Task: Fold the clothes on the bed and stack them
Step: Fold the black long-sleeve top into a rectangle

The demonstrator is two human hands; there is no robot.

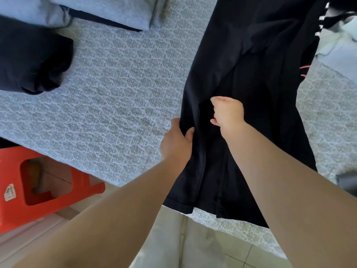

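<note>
A long black garment (pixel 251 60) lies stretched down the right side of the bed (pixel 119 89), its lower hem hanging over the near edge. My left hand (pixel 176 141) grips the garment's left edge, thumb on top of the cloth. My right hand (pixel 229 113) is curled into the fabric just to the right, pinching a fold near the middle. A folded dark navy garment (pixel 32 59) sits at the far left of the bed. Folded light blue clothes (pixel 108 10) lie at the top left.
A red plastic stool (pixel 38 186) stands on the floor beside the bed's near-left edge. More clothes, black-and-white and pale ones (pixel 336 35), are heaped at the top right. A dark object (pixel 347 182) shows at the right edge. Tiled floor lies below.
</note>
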